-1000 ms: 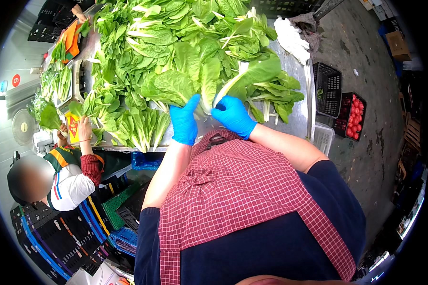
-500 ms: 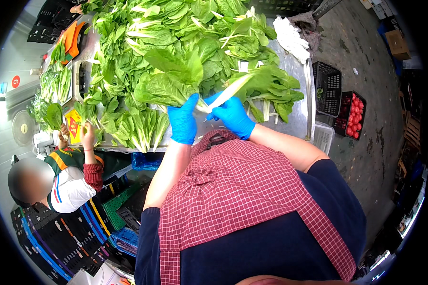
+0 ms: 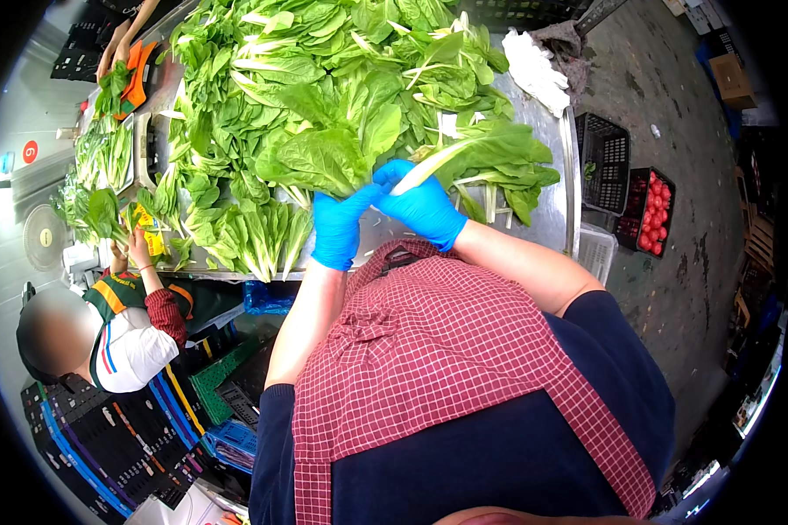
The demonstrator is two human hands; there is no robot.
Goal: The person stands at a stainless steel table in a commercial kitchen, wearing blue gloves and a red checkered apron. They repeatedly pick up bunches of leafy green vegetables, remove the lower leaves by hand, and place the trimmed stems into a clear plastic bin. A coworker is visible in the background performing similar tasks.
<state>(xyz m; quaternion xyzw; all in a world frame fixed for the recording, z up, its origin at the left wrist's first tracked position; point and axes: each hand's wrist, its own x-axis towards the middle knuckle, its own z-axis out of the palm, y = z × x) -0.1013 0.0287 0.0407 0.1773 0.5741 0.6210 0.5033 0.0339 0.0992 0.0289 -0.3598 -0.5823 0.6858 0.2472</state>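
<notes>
My left hand [image 3: 338, 229], in a blue glove, is closed round the base of a bunch of leafy greens [image 3: 320, 159], whose broad leaves fan out away from me. My right hand [image 3: 424, 210], gloved alike, grips a single green leaf [image 3: 464, 156] by its thick white stem. Both hands touch at the fingers, over the near edge of a metal table [image 3: 547, 157]. A deep heap of loose leafy greens [image 3: 236, 114] covers most of the tabletop beyond. Nearer, left of my hands, a row of greens [image 3: 252, 238] lies with stems toward me.
At the left a co-worker [image 3: 118, 328] handles greens near a scale [image 3: 144, 149]; another person's hands [image 3: 116, 52] reach in at the far left. A white cloth [image 3: 534, 74] lies on the table's right corner. Black crates [image 3: 604, 162], one with red produce [image 3: 656, 214], stand on the floor.
My hands have come together, the right shifting slightly left and up with its leaf. The held bunch has turned a little right. Another person's arms have reached in at the far left.
</notes>
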